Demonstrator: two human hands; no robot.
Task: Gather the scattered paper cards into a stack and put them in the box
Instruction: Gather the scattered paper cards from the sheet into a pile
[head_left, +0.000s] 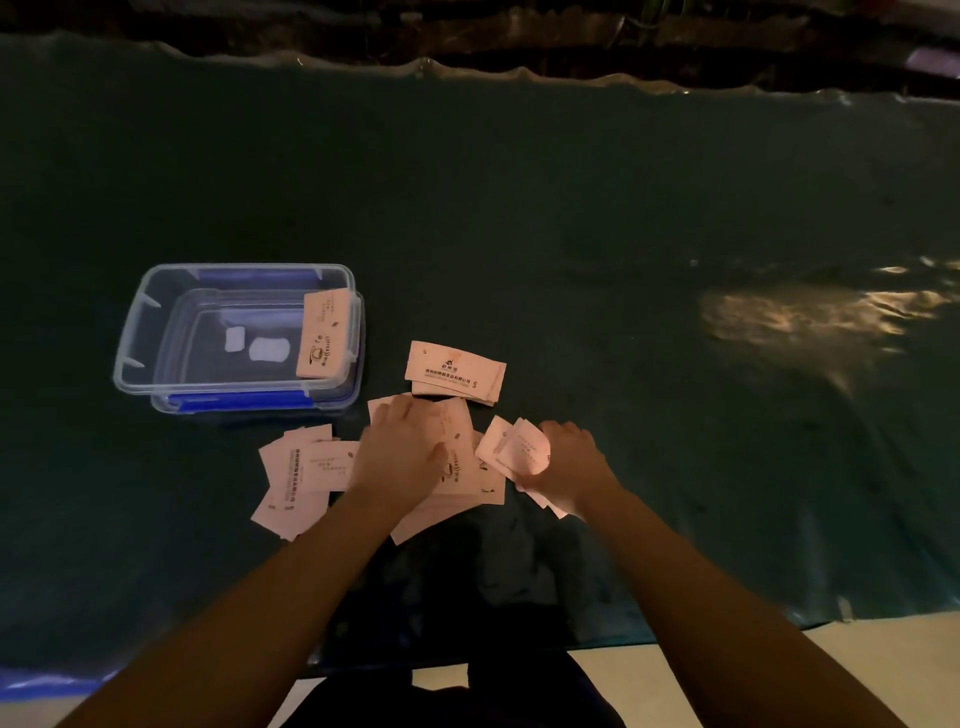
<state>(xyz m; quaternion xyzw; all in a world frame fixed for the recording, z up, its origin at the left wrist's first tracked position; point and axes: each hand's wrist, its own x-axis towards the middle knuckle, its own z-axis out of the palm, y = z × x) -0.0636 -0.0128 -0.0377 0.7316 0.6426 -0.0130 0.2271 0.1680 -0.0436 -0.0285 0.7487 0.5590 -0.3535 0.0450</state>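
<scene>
Pale printed paper cards lie scattered on a dark green cloth. One loose pile (304, 475) sits at the left, and a small stack (454, 371) lies further away. My left hand (402, 449) presses flat, fingers apart, on the middle pile of cards (462, 483). My right hand (569, 462) is closed on a fanned bunch of cards (517, 449) held just above the cloth. The clear plastic box (130, 332) stands at the left on its blue-edged lid, with one stack of cards (322, 332) leaning inside against its right wall.
The green cloth (571, 234) covers the whole table, with wrinkles and a light glare (800, 312) at the right. The table's near edge (727, 631) runs below my forearms. Dark clutter lies beyond the far edge.
</scene>
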